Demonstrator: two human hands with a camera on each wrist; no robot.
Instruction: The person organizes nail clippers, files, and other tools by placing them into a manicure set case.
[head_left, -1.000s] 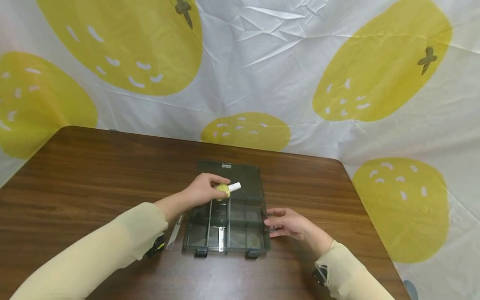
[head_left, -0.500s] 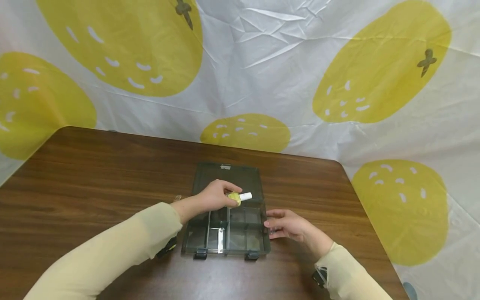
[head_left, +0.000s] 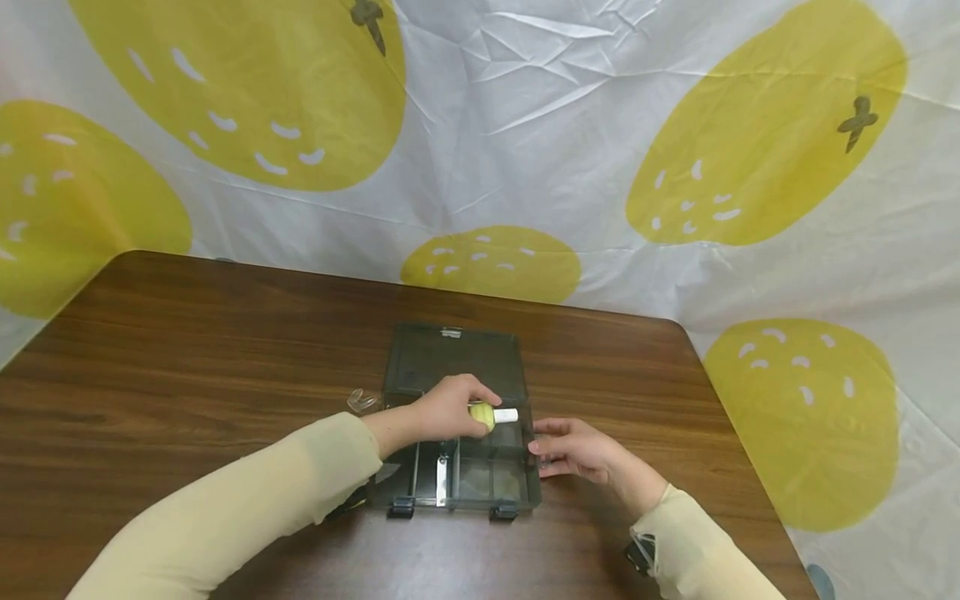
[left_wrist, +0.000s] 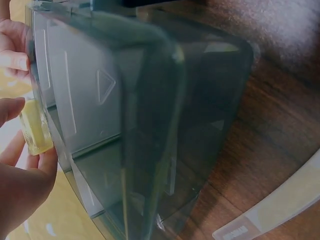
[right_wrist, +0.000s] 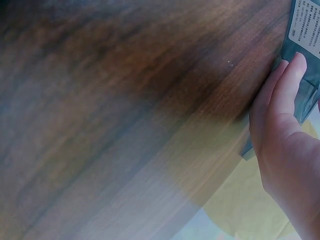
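the left hand (head_left: 448, 408) is pinching a small yellow glass-like bottle with a white cap (head_left: 491, 414) between thumb and curled fingers, holding it lying sideways over the back right compartment of the smoky translucent grey plastic organiser box (head_left: 480, 477), right at the hinge line where the open lid (head_left: 450, 358) is lying flat on the dark wood-grain table (head_left: 187, 350). in the left wrist view the bottle (left_wrist: 36, 127) is showing as a pale yellow, squarish little body, apparently clear-walled, sitting against the fingertips (left_wrist: 12, 61). it is looking light and rigid, probably smooth and a bit slippery, and breakable if it is glass, so i would judge the body the safer place to grip rather than the narrow cap. the right hand (head_left: 573, 447) is resting against the box's right wall with its fingers fairly straight and together, steadying it rather than gripping; the right wrist view is showing a finger (right_wrist: 282, 90) lying along the box edge beside a white printed label (right_wrist: 306, 25). the box is looking thin-walled, hard and light, with upright dividers and two dark latches at the near edge, so it seems likely to slide on the polished table if nudged. a small clear plastic piece (head_left: 362, 401) is lying on the table just left of the lid, and a crinkled white sheet printed with big yellow fruit shapes (head_left: 525, 150) is hanging behind.
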